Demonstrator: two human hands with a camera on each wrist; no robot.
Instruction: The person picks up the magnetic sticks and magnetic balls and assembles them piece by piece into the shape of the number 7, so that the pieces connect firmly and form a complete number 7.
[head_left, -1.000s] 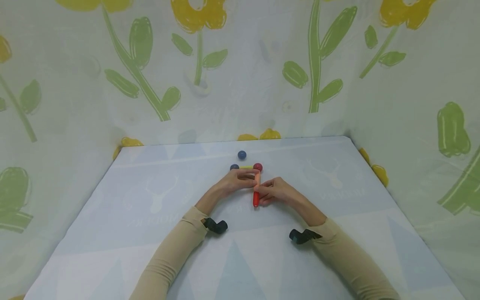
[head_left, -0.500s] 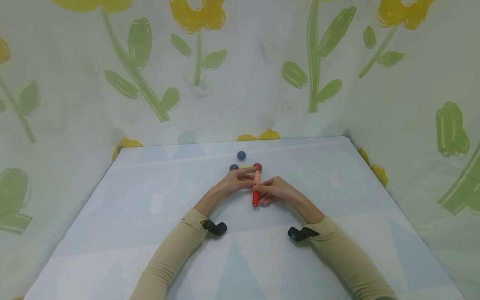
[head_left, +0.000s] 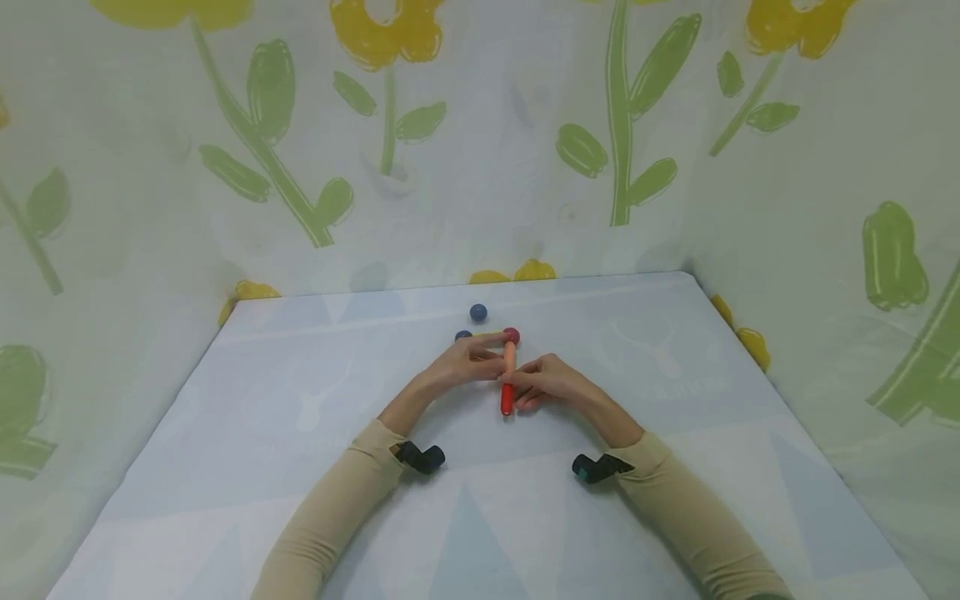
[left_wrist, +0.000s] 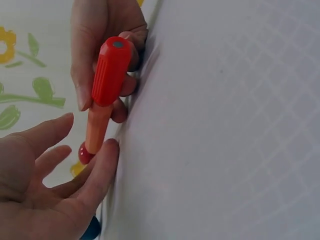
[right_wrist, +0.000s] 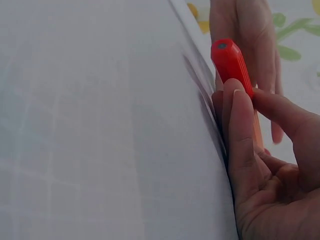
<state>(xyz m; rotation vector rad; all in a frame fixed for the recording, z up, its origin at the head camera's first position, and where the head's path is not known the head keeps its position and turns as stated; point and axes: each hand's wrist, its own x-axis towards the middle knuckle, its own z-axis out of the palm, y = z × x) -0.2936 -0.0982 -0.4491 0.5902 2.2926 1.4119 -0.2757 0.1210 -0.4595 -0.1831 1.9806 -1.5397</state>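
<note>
My right hand (head_left: pixel 551 379) pinches a stick between thumb and fingers. Its near part is a ribbed red piece (left_wrist: pixel 109 75) with a grey spot at the end. The far part is an orange piece (left_wrist: pixel 98 127) in line with it. A red ball (head_left: pixel 512 336) sits at the orange end. My left hand (head_left: pixel 463 362) lies on the other side, fingers extended, with fingertips right at the red ball and its thumb spread away from the stick. A yellow stick (head_left: pixel 487 335) runs from the red ball toward a blue ball (head_left: pixel 463 335), partly hidden by the left hand.
A second blue ball (head_left: pixel 478 312) lies alone farther back on the pale, patterned tabletop (head_left: pixel 465 533). Behind the table and at both sides hangs a flower-printed curtain (head_left: pixel 480 183). Each sleeve carries a black wrist camera (head_left: pixel 422 457).
The head view has shifted slightly, moving everything a little to the left. The left fingertip has moved from over the orange end to the red ball's side. The right hand keeps its pinch.
</note>
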